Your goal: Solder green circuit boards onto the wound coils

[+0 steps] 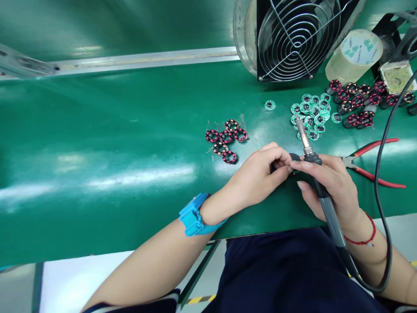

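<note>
Though mostly hidden, a small dark part (295,157) sits between the left fingers (280,160).

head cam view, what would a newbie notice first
The soldering iron in the right hand stands out first, its tip pointing toward a pile of round green circuit boards. The left hand, with a bright blue wrist strap, pinches a small dark part. Beyond sits a wire-guarded fan.

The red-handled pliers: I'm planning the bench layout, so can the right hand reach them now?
Probably yes: the pliers lie just beside the right hand, and only a black cord crosses them. That hand grips a soldering iron, so it would likely need freeing first.
</note>
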`<state>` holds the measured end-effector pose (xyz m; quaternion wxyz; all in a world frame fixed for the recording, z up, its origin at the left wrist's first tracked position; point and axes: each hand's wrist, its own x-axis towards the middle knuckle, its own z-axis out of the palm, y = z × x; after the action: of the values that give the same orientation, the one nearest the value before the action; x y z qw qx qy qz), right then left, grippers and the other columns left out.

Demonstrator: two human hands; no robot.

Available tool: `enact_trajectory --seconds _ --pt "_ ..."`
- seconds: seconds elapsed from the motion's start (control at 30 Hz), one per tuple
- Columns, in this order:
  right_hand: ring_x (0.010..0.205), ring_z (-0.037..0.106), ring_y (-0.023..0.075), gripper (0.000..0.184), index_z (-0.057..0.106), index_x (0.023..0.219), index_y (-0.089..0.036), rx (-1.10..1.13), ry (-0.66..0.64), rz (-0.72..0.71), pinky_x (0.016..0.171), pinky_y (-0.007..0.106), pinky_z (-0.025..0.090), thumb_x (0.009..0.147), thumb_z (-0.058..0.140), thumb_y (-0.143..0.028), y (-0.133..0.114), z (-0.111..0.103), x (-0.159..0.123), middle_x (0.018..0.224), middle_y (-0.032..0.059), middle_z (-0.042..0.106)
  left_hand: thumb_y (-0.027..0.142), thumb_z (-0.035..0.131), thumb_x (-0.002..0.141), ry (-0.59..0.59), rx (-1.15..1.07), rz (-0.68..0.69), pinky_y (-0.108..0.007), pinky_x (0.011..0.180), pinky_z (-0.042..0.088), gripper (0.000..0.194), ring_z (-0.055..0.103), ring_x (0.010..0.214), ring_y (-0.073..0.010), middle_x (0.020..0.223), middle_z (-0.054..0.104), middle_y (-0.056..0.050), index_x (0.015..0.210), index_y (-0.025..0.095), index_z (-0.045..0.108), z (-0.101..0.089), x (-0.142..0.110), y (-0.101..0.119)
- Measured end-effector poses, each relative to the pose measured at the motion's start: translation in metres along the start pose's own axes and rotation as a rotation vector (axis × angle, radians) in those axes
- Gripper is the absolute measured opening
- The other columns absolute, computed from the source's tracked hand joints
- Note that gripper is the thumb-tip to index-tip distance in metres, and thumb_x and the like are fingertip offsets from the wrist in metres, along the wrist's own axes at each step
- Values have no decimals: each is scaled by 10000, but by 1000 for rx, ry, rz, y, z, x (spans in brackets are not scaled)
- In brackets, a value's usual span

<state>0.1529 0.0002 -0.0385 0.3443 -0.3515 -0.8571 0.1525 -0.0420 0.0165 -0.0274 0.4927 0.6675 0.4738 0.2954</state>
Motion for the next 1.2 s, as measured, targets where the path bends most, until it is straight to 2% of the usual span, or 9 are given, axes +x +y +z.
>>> enact_trajectory --seconds 0.13,0.3,0.5,0.63,0.83,0.93,1.1,1.2 --pt "1064 634 252 666 425 1408 -275 40 68 20 874 453 529 807 619 -66 1 -1 -1 1039 50 730 40 541 859 18 12 19 -219 654 419 117 494 712 -81 815 515 13 839 146 587 -7 -1 1" --pt "1016 652 249 651 454 1393 -261 84 149 33 849 464 537 798 628 -64 5 0 -2 1062 65 729 64 587 849 -128 66 50 -223 691 425 98 506 780 -94 868 519 3 879 153 616 -11 0 1" --pt "1048 639 253 661 441 1403 -255 81 81 1 853 459 539 798 608 -49 1 -2 -2 1046 57 736 87 574 867 -86 56 25 -212 652 400 97 486 721 -83 796 495 20 797 152 589 -3 1 -1" --pt "1069 631 258 569 486 1352 -244 0 9 -38 850 442 511 820 592 -71 0 -3 -2 1028 48 743 98 571 865 -78 53 -6 -214 635 397 103 481 697 -81 786 496 20 777 149 583 -3 1 -2" --pt "997 658 237 494 528 1276 -250 -79 7 -10 836 407 509 823 588 -63 2 -1 -1 951 22 752 78 561 852 -45 58 -63 -214 612 395 101 482 662 -73 783 515 17 790 140 610 -6 0 0" --pt "1014 654 235 516 508 1304 -255 -71 6 -2 852 412 505 828 581 -71 1 -2 -1 992 26 750 70 550 851 -46 67 -59 -215 612 393 116 483 661 -76 771 517 18 783 143 610 -6 0 0" --pt "1166 603 266 587 439 1396 -253 -12 -48 -51 902 459 494 837 560 -120 2 -2 -3 1179 57 704 99 555 855 -56 71 -63 -223 620 398 105 488 670 -85 780 516 14 775 149 600 -5 0 0" --pt "1151 614 272 563 461 1382 -257 -43 -36 -51 884 463 502 843 563 -130 4 -1 -5 1136 53 718 102 554 852 -57 78 -69 -225 619 398 107 480 657 -84 782 519 15 769 153 596 -6 0 0"
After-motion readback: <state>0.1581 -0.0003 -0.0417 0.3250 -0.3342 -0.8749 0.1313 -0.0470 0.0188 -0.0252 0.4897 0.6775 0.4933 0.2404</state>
